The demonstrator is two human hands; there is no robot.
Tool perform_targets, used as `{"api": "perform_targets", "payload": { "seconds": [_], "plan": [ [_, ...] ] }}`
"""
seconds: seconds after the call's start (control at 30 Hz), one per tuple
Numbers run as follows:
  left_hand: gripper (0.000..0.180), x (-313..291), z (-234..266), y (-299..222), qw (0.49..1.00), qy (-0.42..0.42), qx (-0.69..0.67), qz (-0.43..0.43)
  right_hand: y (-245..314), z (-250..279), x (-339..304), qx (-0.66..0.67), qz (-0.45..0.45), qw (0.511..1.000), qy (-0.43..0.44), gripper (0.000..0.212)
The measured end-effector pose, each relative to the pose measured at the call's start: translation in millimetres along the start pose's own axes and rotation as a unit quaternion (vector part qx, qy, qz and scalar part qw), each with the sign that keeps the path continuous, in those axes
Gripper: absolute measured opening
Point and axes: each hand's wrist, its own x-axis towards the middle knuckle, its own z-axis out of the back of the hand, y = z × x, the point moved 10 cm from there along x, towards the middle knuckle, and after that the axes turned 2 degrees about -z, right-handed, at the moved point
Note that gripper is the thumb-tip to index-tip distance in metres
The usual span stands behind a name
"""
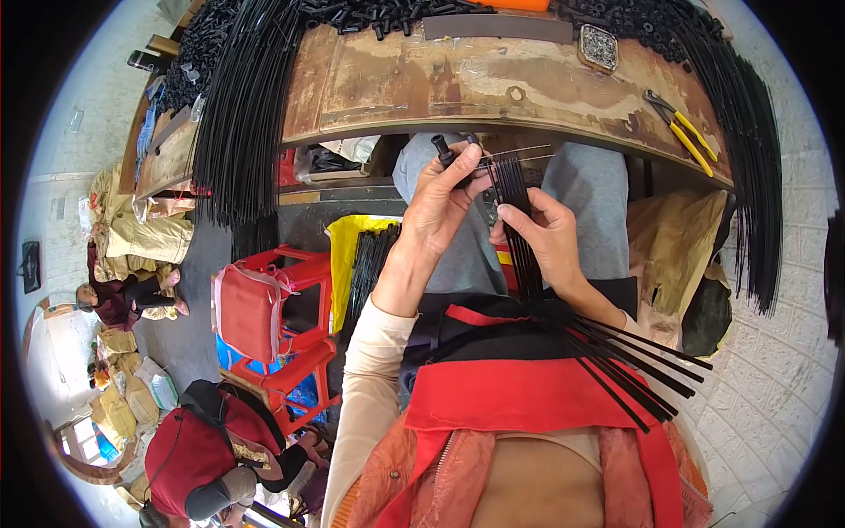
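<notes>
My left hand (437, 189) is closed around short black plastic tube pieces (443, 150), whose ends stick out past the thumb and fingers. Thin metal wires (528, 151) run rightward from it, across the upper ends of a bundle of slim black rods (515, 189). Pinched between thumb and fingers of my right hand (546, 231) is that same bundle, lower down. The rods' far ends (634, 374) fan out over my lap to the lower right. Whether the wires pass through the rods is too small to tell.
A worn wooden table (387, 79) bears black plastic parts (378, 16), yellow-handled pliers (682, 132) and a small tray (598, 48). Long black rods (246, 114) hang over its edge. Red stools (255, 312) stand left. Other people (207, 449) sit behind and beyond them.
</notes>
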Motion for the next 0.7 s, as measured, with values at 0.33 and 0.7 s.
{"api": "perform_targets", "payload": {
  "seconds": [0.33, 0.7],
  "plan": [
    [0.012, -7.6, 1.0, -7.4, 0.998, -0.022, 0.015, -0.059, 3.1, 0.0, -2.6, -0.018, 0.013, 0.999, -0.024, 0.014],
    [0.021, -18.4, -6.3, -1.1, 0.998, -0.032, -0.014, -0.049, 3.9, 1.8, -0.5, -0.02, 0.037, 0.999, -0.02, 0.015]
  ]
}}
